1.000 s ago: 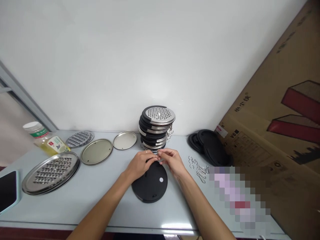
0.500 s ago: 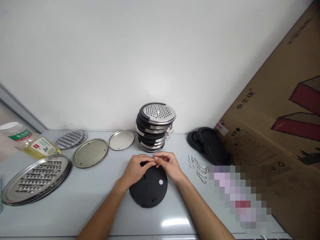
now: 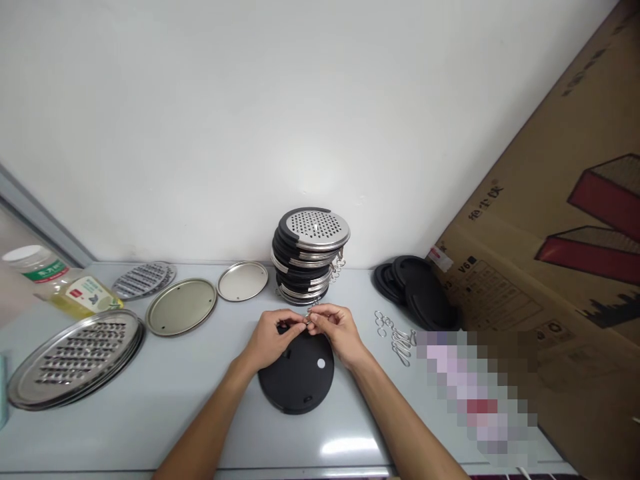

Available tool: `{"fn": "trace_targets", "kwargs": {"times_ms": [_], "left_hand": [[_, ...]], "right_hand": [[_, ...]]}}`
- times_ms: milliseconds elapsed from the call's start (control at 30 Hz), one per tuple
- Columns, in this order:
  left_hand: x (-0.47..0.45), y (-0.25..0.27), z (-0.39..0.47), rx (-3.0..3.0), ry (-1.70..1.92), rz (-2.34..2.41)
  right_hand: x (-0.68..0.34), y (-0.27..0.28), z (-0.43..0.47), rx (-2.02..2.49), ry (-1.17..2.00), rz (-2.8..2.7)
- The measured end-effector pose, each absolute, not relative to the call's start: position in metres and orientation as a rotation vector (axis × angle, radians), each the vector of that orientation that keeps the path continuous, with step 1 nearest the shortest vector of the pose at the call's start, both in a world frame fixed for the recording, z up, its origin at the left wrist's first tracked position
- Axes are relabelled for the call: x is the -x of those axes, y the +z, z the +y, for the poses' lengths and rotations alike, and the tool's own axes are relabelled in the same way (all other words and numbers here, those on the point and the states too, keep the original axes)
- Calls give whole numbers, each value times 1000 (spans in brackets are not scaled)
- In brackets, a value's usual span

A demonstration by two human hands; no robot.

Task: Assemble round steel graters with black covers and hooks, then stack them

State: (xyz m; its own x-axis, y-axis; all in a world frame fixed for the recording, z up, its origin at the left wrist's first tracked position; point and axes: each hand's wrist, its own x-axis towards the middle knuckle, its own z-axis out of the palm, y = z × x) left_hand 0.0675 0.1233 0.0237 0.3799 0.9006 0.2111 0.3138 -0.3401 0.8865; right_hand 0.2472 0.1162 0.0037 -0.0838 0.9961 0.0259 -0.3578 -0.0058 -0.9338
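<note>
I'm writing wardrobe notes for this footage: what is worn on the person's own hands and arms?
The left hand and right hand are ungloved. The forearms show no sleeves, watch or bracelet. Any finger ring is too small to confirm.

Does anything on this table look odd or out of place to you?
Slightly: the tall stack of discs by the wall looks uneven, its edges not lined up. The pixelated patch at right hides whatever is there.
</note>
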Motion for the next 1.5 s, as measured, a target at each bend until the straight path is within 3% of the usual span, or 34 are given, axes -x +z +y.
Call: {"fn": "trace_targets", "kwargs": {"times_ms": [733, 1500], "left_hand": [[-68, 25, 122, -1821, 925, 1028], [-68, 29, 117, -1801, 793, 988]], "right_hand": [[-241, 6, 110, 1050, 1226, -1233], [-247, 16, 101, 1078, 779, -1679]]}}
